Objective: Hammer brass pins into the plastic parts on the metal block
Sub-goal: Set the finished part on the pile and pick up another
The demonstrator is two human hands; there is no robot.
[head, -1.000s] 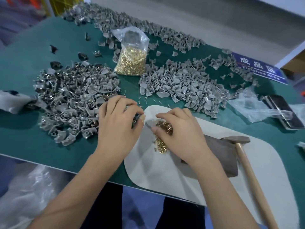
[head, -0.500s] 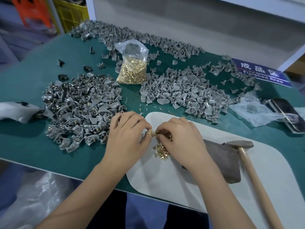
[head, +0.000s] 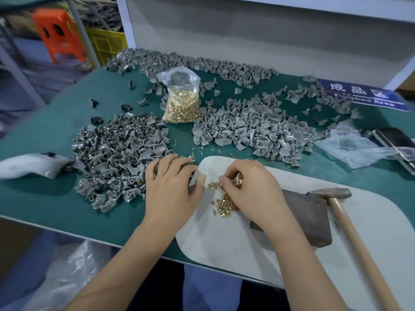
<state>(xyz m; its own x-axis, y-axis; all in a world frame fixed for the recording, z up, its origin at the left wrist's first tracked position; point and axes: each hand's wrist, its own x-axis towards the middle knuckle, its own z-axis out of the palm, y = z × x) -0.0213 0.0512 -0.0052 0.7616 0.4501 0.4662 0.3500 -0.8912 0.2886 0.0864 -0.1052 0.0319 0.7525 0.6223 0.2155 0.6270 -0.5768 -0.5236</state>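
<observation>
At centre frame, the right hand [head: 251, 189] pinches brass pins [head: 224, 202] from a loose pile on the white mat [head: 224, 239]. The left hand [head: 170, 187] rests with fingers curled on grey plastic parts [head: 112, 158]; its grasp cannot be determined. The metal block [head: 307, 218] and hammer [head: 350, 227] lie at right.

Bare forearms, no sleeves; tan plaster [head: 201, 178] on left thumb.

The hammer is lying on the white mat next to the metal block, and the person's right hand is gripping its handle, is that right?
Not quite. The hammer lies on the white mat beside the metal block, but nobody grips it: the head view shows the right hand picking at the loose brass pins.
</observation>
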